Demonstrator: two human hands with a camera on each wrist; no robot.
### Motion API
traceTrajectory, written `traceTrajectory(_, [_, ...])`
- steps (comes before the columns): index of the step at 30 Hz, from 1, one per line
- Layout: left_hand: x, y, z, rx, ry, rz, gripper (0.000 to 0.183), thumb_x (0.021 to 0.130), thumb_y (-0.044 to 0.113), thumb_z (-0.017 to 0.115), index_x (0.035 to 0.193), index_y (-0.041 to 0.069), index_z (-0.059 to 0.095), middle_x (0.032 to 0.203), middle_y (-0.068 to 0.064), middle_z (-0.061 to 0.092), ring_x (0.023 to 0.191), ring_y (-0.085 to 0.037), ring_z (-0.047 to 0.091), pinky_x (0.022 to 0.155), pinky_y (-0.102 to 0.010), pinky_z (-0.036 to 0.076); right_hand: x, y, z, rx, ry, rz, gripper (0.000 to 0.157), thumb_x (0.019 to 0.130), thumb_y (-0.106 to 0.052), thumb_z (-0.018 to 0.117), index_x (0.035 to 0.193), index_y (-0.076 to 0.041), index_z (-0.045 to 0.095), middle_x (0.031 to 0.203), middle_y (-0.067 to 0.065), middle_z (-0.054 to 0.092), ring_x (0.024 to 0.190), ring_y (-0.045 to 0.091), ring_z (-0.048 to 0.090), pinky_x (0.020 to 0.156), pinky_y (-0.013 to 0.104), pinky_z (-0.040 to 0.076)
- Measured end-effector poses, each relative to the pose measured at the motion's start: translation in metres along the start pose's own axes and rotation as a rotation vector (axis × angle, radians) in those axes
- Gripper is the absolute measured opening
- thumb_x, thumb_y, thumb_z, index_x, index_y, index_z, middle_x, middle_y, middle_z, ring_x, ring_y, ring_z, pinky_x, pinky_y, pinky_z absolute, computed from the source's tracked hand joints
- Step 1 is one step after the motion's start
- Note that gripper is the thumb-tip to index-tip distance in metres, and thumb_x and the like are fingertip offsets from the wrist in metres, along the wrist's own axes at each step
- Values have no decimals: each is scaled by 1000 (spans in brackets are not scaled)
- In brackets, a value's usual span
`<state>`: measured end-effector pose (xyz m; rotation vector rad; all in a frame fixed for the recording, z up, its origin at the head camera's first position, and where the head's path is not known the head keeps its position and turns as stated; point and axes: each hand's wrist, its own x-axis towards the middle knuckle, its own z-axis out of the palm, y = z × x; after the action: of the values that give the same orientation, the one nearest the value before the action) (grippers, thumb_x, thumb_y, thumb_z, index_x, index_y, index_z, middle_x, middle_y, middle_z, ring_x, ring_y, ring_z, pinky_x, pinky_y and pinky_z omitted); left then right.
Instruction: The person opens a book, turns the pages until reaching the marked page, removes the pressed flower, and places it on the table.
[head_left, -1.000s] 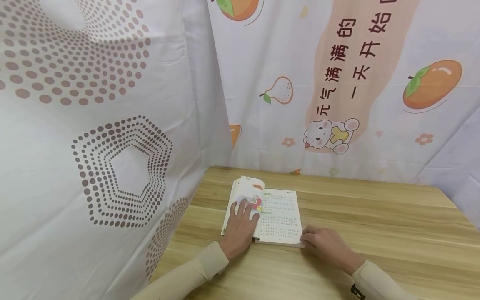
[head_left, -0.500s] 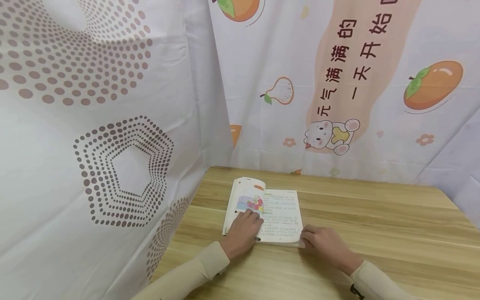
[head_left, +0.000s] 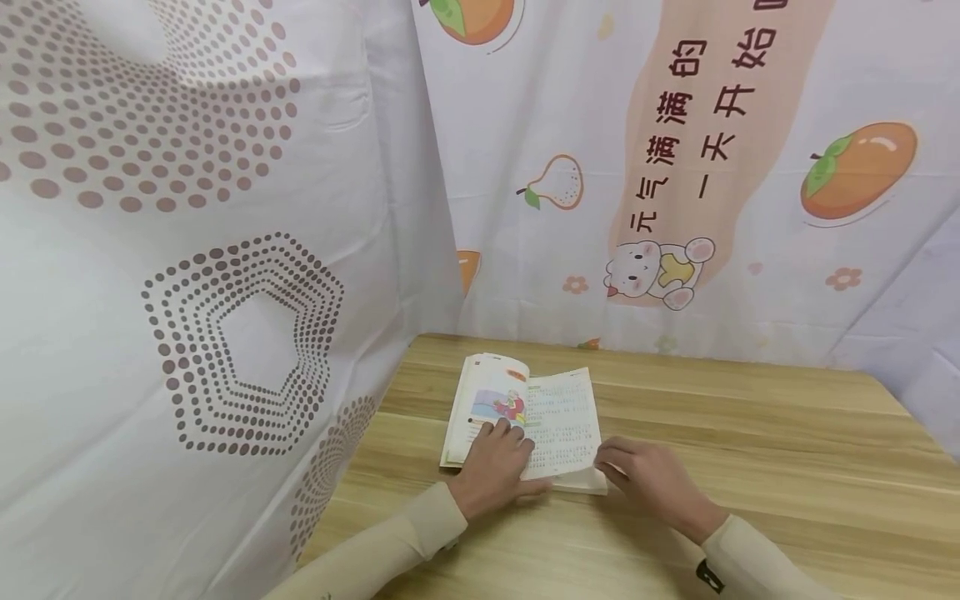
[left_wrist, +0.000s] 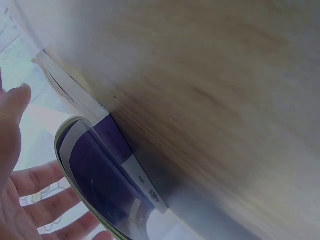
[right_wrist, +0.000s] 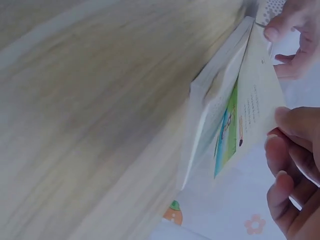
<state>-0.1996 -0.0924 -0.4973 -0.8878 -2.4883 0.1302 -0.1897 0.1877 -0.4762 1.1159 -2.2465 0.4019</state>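
An open book (head_left: 498,379) lies on the wooden table in the head view, an illustration on its left side and text on its right. My left hand (head_left: 491,468) rests over its left side near the centre fold, thumb stretched toward the lower edge. With thumb and fingertips my right hand (head_left: 654,482) pinches the lower right corner of a page (head_left: 562,429), which is lifted off the pages below. In the right wrist view, a colourful picture (right_wrist: 231,125) shows on the raised page's underside. The left wrist view shows the dark purple cover (left_wrist: 107,170) curving up beneath my left fingers.
The wooden table (head_left: 750,433) extends to the right of the book. A white curtain with brown dots (head_left: 247,333) hangs close along the left side. Behind the table hangs another curtain (head_left: 555,242) printed with fruit and lettering.
The right page's corner has risen off the stack in my right hand, which moved slightly up and left. My left hand slid down from the picture, and its thumb now stretches to the right.
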Motion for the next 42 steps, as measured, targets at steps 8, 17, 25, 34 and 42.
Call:
traceTrajectory(8, [0, 0, 4, 34, 79, -7, 42, 88, 59, 69, 75, 18, 66, 78, 1, 62, 79, -23, 55, 74, -38, 43, 9, -2, -2, 20, 91, -14, 26, 73, -6, 89, 95, -11, 77, 98, -3, 73, 70, 7, 68, 57, 22, 53])
traceTrajectory(17, [2, -1, 3, 102, 75, -40, 35, 92, 33, 63, 115, 8, 71, 87, -2, 69, 77, -23, 58, 71, -37, 45, 7, 3, -1, 45, 163, -20, 40, 70, -3, 88, 108, -9, 75, 109, 3, 71, 58, -2, 52, 51, 14, 44])
traceTrajectory(25, [0, -9, 3, 66, 201, -90, 65, 85, 14, 62, 146, -2, 45, 103, -12, 67, 76, -25, 60, 62, -37, 45, -7, 5, 6, -20, 51, 2, 34, 69, -9, 91, 99, -14, 76, 103, -2, 71, 61, -1, 58, 50, 18, 46])
traceTrajectory(34, [-2, -16, 2, 65, 171, -89, 56, 80, 10, 82, 132, 10, 61, 140, -28, 51, 121, -40, 55, 90, -47, 52, -19, 5, 15, -11, -122, 51, 28, 73, -14, 91, 97, -15, 77, 103, 0, 72, 76, 12, 71, 58, 29, 55])
traceTrajectory(42, [-7, -17, 2, 118, 98, -84, 19, 92, 8, 65, 109, 13, 70, 130, -17, 59, 123, -34, 52, 95, -46, 47, -24, 2, 18, 12, -237, 91, 15, 81, -16, 86, 95, -15, 80, 103, 1, 72, 78, 14, 71, 65, 31, 58])
